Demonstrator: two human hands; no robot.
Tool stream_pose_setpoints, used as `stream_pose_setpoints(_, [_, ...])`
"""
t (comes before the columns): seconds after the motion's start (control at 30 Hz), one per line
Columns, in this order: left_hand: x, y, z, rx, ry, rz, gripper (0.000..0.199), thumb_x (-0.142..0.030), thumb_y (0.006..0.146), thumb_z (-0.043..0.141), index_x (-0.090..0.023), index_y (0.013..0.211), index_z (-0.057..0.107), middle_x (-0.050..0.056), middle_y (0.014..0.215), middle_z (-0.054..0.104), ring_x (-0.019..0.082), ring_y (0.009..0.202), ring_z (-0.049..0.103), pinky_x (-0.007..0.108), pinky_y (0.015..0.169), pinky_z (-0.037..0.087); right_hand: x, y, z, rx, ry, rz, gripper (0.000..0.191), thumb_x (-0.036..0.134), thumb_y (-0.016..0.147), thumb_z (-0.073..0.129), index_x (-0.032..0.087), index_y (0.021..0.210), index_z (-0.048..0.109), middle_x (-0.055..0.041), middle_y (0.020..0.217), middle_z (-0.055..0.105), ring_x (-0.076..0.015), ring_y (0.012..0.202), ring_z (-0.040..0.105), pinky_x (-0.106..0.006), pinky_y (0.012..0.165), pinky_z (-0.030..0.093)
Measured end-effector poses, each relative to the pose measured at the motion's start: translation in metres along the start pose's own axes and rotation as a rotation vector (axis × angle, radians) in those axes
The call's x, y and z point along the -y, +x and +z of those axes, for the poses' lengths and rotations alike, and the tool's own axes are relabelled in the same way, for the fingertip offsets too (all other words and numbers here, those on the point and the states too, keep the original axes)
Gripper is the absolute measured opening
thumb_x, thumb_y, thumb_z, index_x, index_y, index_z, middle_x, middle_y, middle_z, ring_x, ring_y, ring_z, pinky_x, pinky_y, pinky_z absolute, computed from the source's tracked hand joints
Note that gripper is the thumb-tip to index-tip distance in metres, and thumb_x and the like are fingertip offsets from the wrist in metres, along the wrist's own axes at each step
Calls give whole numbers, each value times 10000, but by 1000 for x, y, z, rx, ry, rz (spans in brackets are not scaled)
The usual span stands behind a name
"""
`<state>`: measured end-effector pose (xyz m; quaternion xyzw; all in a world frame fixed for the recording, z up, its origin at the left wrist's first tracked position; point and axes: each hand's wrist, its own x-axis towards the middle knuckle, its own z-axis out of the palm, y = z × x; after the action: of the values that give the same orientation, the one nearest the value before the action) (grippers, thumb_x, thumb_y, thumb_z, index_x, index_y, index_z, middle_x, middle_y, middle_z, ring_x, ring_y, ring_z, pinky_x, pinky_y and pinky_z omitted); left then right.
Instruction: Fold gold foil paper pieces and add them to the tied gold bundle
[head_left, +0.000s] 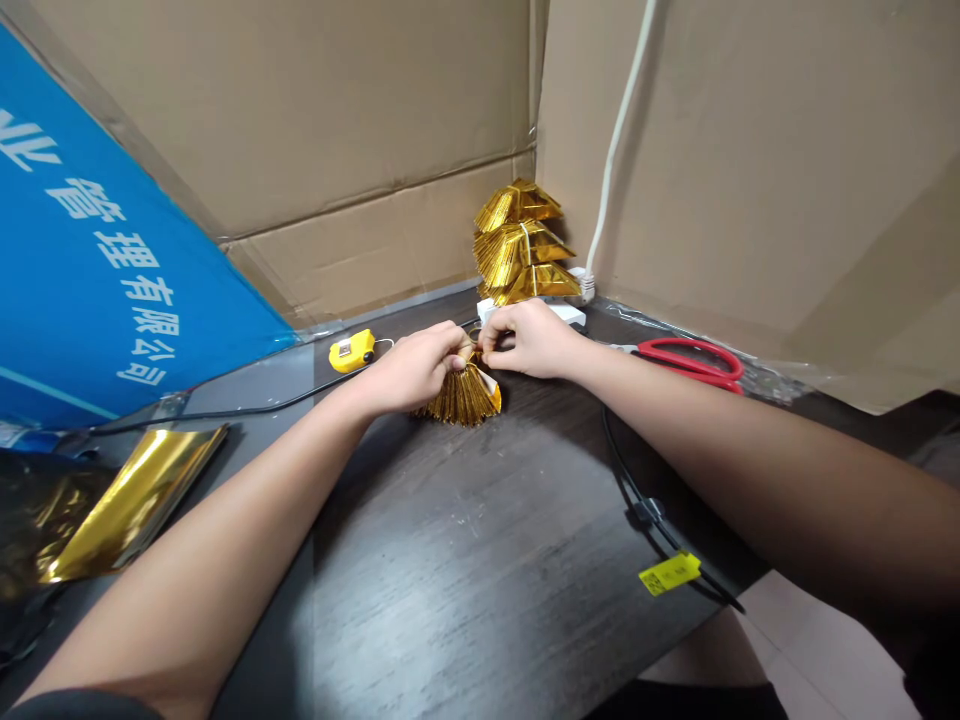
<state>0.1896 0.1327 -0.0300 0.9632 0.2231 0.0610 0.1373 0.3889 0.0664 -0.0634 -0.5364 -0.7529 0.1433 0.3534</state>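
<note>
My left hand (425, 366) is closed on a fan of pleated gold foil paper (463, 397), whose fringed lower edge spreads toward me just above the dark table. At the fan's gathered top, my right hand (531, 340) makes a pinch with thumb and forefinger. What sits between those fingertips is too small to make out. Behind my hands, several similar gold foil fans (525, 245) are stacked against the cardboard, with pale ties around their middles.
A yellow tape measure (351, 351) lies left of my hands, red-handled scissors (694, 360) right. Gold foil sheets (142, 495) rest at far left. A black cable (630, 480) with a yellow tag (670, 573) crosses the table (450, 560). Cardboard walls (360, 120) enclose the back.
</note>
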Motion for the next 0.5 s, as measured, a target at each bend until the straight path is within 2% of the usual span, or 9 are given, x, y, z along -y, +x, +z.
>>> stream_pose_setpoints(0.2, [-3,-1,-3,17,-1,-10,79,-157,846,431,-207,835,491,37,914,598,191,844,558,314,782,442,3,-1,0,-5,-25,-29,87,83,734,690,158,774,668,0,760,675,-130,700,594,-260,681,427])
stream_pose_setpoints(0.3, [-5,-2,-4,25,-10,-19,78,-153,843,420,-208,829,473,38,916,597,193,847,560,316,777,439,7,-1,-6,25,-65,-100,89,121,733,729,161,761,655,-11,790,646,-137,730,568,-264,685,403])
stream_pose_setpoints(0.4, [-5,-1,-4,32,-4,-31,70,-169,858,422,-207,840,479,44,931,609,200,865,572,327,783,444,12,-3,-12,103,-151,-164,121,158,775,698,169,668,641,-12,750,606,-126,678,503,-271,644,349])
stream_pose_setpoints(0.5, [-3,0,-2,23,3,-43,76,-189,871,431,-204,874,506,51,954,624,210,893,584,341,804,453,17,-4,-14,241,-112,-101,157,135,797,630,174,647,652,25,614,576,-108,575,460,-278,600,316])
